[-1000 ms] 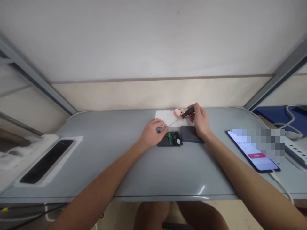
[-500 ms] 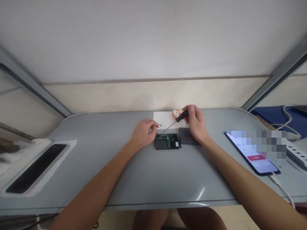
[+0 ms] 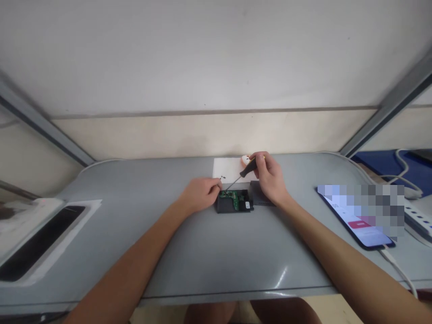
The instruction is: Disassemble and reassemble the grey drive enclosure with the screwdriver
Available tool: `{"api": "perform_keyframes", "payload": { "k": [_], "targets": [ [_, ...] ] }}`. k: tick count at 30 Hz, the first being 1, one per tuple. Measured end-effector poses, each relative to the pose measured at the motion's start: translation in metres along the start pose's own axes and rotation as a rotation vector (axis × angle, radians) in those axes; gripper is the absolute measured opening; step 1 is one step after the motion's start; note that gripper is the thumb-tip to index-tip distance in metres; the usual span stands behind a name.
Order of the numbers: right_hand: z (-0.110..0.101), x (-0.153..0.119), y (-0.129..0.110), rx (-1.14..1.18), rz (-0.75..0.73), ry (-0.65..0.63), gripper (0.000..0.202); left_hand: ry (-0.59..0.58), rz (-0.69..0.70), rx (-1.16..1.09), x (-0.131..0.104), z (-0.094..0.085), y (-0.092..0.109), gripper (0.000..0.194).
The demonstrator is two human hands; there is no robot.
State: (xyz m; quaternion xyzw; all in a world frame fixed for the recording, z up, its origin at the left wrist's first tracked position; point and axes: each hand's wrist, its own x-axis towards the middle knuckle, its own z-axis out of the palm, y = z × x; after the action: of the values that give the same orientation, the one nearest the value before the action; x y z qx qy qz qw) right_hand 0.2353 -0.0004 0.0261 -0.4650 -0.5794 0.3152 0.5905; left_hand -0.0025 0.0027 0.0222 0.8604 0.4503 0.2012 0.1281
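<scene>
My right hand (image 3: 270, 177) grips a screwdriver (image 3: 249, 168) with a dark handle and thin metal shaft. Its tip slants down to the upper left part of a green circuit board (image 3: 235, 196) set in a black casing (image 3: 225, 205). At the casing's upper left corner is my left hand (image 3: 201, 194), fingers pressed together; whatever they may pinch is hidden. A dark cover-like piece (image 3: 259, 196) lies right of the casing, partly under my right hand. Behind, several tiny dark screw-like bits (image 3: 222, 177) rest on white paper (image 3: 229, 167).
An orange and white animal-faced object (image 3: 245, 160) sits on the paper by the wall. A lit phone (image 3: 354, 220) with a white cable lies at the right, near a white power strip (image 3: 418, 220). At the left lies a black slab-like device (image 3: 40, 243) on white paper.
The screwdriver has moved down and left, its tip now at the board. My left hand has closed in on the casing's upper left corner, its fingers drawn tighter.
</scene>
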Motion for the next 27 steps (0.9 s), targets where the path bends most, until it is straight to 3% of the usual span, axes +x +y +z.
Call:
{"api": "perform_keyframes", "payload": {
  "k": [15,27],
  "targets": [
    [0.002,-0.004,-0.005,-0.022,-0.031,-0.047,0.041,0.003,0.037,-0.029,-0.001,0.004,0.001,0.030],
    [0.016,0.000,-0.050,-0.017,-0.091,-0.317,0.029,0.009,0.028,-0.051,-0.003,0.011,-0.001,0.026]
  ]
}}
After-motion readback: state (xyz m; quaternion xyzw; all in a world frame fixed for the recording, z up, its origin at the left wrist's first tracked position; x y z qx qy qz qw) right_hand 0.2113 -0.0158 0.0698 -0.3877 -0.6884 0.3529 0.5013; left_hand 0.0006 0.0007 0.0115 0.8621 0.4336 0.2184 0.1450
